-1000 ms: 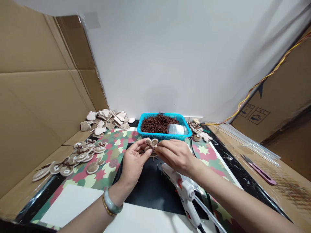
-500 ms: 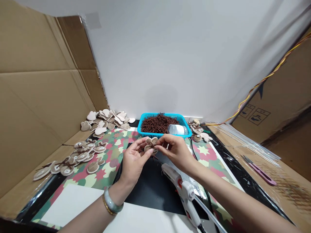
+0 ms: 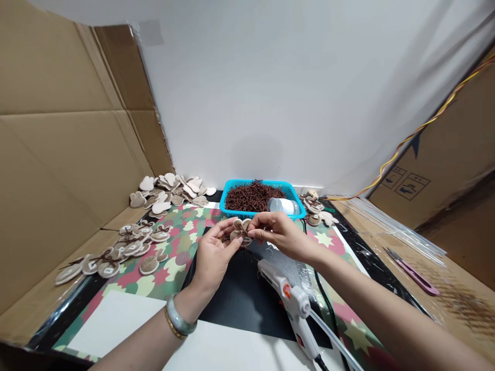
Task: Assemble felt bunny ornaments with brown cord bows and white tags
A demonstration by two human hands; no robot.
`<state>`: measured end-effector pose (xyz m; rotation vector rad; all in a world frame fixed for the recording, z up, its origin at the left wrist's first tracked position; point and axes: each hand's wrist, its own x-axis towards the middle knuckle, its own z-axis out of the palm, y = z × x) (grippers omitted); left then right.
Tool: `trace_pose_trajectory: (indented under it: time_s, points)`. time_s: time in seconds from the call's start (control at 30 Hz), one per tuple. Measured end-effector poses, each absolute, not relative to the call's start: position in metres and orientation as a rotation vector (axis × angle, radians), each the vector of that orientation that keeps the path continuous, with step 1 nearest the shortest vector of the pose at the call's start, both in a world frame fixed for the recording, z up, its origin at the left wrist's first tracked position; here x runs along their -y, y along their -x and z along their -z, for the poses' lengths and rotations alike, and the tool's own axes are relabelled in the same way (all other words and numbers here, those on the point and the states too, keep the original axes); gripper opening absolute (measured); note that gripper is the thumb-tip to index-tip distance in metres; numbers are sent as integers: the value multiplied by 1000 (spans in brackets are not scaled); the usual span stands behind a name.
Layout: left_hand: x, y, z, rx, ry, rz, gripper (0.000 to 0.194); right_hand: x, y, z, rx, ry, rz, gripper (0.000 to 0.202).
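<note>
Between my two hands is a small beige felt bunny-head piece (image 3: pixel 236 234) with a brown bow at the base of its ears. My left hand (image 3: pixel 215 250) grips its lower left edge between thumb and fingers. With thumb and forefinger, my right hand (image 3: pixel 280 234) pinches at the bow on the right side. Part of the piece is hidden by my fingertips. Just below my right hand, a white glue gun (image 3: pixel 288 299) rests on a black mat (image 3: pixel 235 304), a clear glue stick beside its body. Several brown bows lie partly hidden behind my fingers.
A blue basket (image 3: pixel 223 206) holds many brown bows and a white-labelled jar (image 3: pixel 284 206). Plain felt bunny pieces (image 3: pixel 160 207) are heaped at back left, bowed ones (image 3: pixel 133 247) nearer. Pink-handled snips (image 3: pixel 417 278) and clear glue sticks (image 3: pixel 394 226) lie right. Cardboard walls (image 3: pixel 69 154) stand at the left.
My right fingers have shifted slightly at the bow, the hand turning a little flatter. The left hand keeps its hold on the felt piece. The view has moved very slightly.
</note>
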<state>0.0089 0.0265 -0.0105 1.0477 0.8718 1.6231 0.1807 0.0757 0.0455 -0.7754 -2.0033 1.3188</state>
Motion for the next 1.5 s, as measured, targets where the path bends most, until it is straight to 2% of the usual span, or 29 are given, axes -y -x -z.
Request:
trace_pose_trajectory:
  time_s: [0.4, 1.23, 1.37, 1.5]
  points:
    - [-29, -8, 13, -861, -1045, -1610, 36, -89, -189, -51, 2149, 723, -1471, 28]
    - [-26, -8, 11, -844, -1086, -1588, 36, -86, -188, -55, 2156, 768, -1378, 27]
    - [-25, -8, 11, -848, -1085, -1566, 38, -84, -187, -58, 2193, 791, -1285, 20]
    - [-24, -8, 8, -880, -1077, -1530, 41, -80, -187, -65, 2330, 841, -1025, 14]
